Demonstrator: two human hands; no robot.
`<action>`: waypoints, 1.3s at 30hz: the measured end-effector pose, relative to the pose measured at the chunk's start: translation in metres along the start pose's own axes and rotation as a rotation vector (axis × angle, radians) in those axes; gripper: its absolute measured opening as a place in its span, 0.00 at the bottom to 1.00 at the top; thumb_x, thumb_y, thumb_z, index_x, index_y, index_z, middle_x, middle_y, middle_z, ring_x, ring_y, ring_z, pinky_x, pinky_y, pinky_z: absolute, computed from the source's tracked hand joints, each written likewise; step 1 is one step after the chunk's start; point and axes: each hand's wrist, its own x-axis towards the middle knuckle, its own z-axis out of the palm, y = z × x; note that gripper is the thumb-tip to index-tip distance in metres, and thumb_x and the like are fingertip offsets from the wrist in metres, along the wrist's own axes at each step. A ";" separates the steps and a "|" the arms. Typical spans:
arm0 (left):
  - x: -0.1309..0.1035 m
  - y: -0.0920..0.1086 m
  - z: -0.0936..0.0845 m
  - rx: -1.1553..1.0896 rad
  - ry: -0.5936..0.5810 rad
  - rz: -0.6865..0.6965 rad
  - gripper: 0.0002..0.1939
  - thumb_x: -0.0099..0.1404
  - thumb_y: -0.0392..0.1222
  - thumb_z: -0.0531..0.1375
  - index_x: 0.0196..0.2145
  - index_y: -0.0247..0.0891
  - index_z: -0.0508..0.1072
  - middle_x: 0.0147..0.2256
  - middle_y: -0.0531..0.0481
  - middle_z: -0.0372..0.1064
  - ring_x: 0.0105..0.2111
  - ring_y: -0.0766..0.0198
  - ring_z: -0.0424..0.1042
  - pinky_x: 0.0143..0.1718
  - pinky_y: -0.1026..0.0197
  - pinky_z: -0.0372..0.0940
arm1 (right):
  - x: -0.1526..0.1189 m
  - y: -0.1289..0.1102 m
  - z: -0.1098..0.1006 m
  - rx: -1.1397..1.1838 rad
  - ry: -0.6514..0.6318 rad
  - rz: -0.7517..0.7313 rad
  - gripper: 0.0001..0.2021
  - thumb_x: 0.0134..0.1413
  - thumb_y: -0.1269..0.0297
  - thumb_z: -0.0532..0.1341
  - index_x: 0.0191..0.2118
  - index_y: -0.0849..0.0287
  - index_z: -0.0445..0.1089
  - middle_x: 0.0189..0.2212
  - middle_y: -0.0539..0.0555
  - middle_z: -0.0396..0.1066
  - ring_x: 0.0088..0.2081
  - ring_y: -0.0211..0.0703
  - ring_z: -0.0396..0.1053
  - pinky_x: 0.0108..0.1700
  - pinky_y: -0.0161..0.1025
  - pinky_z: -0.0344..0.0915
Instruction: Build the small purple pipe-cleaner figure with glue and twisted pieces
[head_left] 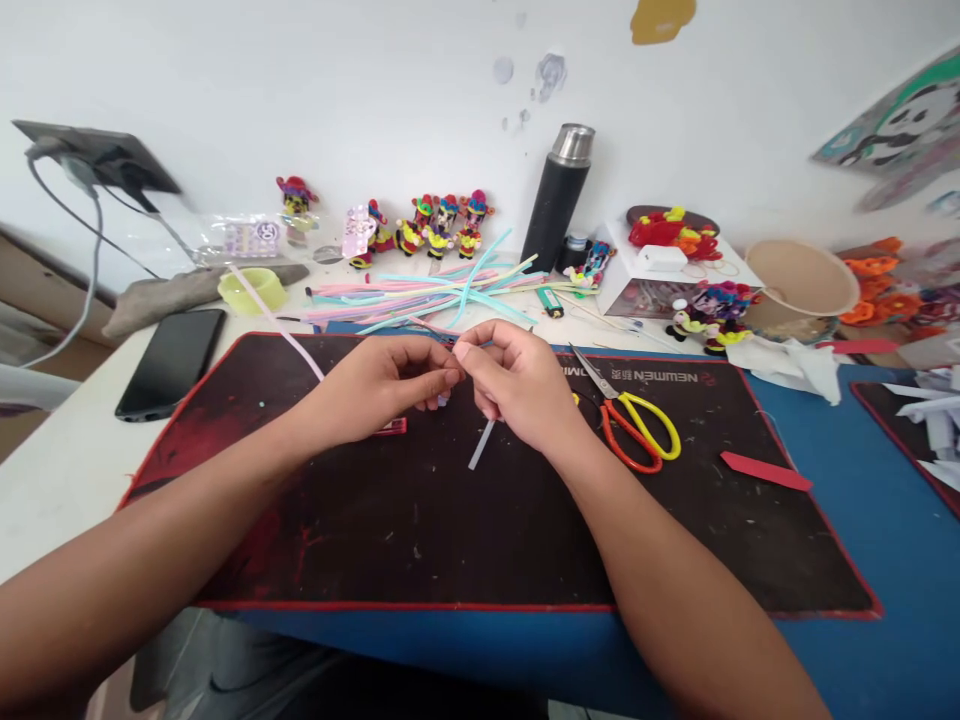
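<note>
My left hand (386, 385) is closed in a pinch above the black mat (420, 530). A long pale lilac strip (277, 322) rises to the upper left from behind that hand. My right hand (517, 380) is closed too, its fingertips close to those of my left. A thin greyish-white strip (482, 445) shows below the right fingers. What the fingertips pinch is too small to make out. Scissors (637, 430) with red and yellow handles lie just right of my right hand. Part of a small red object (391, 427) shows below my left hand.
Behind the hands lie pastel pipe cleaners (420, 290), beside a black thermos (556, 200) and several small figures (446, 225). A phone (171, 362) and a yellow-green bowl (252, 290) sit at left. At right are a red strip (766, 470) and a beige bowl (802, 275).
</note>
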 end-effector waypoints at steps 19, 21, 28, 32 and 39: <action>0.000 -0.011 -0.044 0.031 0.218 -0.071 0.17 0.68 0.56 0.64 0.35 0.39 0.72 0.26 0.54 0.72 0.26 0.66 0.70 0.28 0.65 0.63 | 0.000 -0.009 -0.009 0.048 0.072 0.027 0.17 0.64 0.48 0.64 0.33 0.57 0.68 0.14 0.38 0.54 0.13 0.30 0.56 0.17 0.30 0.52; 0.000 -0.014 -0.050 0.070 0.232 -0.069 0.18 0.68 0.57 0.64 0.33 0.39 0.71 0.26 0.54 0.72 0.27 0.65 0.69 0.29 0.64 0.63 | 0.000 -0.008 -0.009 0.045 0.082 0.030 0.17 0.64 0.47 0.64 0.33 0.57 0.68 0.14 0.38 0.53 0.13 0.30 0.55 0.17 0.30 0.52; -0.001 -0.025 -0.061 0.216 0.195 -0.086 0.22 0.68 0.60 0.61 0.30 0.38 0.74 0.26 0.54 0.69 0.26 0.65 0.65 0.27 0.65 0.58 | 0.002 -0.004 -0.012 0.045 0.128 0.021 0.18 0.63 0.47 0.64 0.33 0.58 0.69 0.14 0.38 0.52 0.13 0.30 0.54 0.16 0.29 0.50; -0.005 -0.029 -0.067 0.321 0.164 -0.095 0.19 0.69 0.59 0.60 0.35 0.40 0.77 0.29 0.53 0.72 0.29 0.63 0.68 0.31 0.63 0.60 | 0.004 -0.002 -0.015 0.065 0.163 0.022 0.19 0.62 0.46 0.65 0.33 0.58 0.69 0.14 0.39 0.53 0.13 0.30 0.55 0.17 0.29 0.50; -0.024 -0.051 -0.068 0.629 0.136 -0.178 0.09 0.67 0.49 0.61 0.38 0.43 0.77 0.33 0.50 0.77 0.32 0.56 0.74 0.33 0.59 0.60 | 0.007 0.005 -0.013 0.053 0.157 0.072 0.19 0.62 0.46 0.66 0.32 0.58 0.69 0.14 0.39 0.52 0.13 0.30 0.53 0.16 0.29 0.48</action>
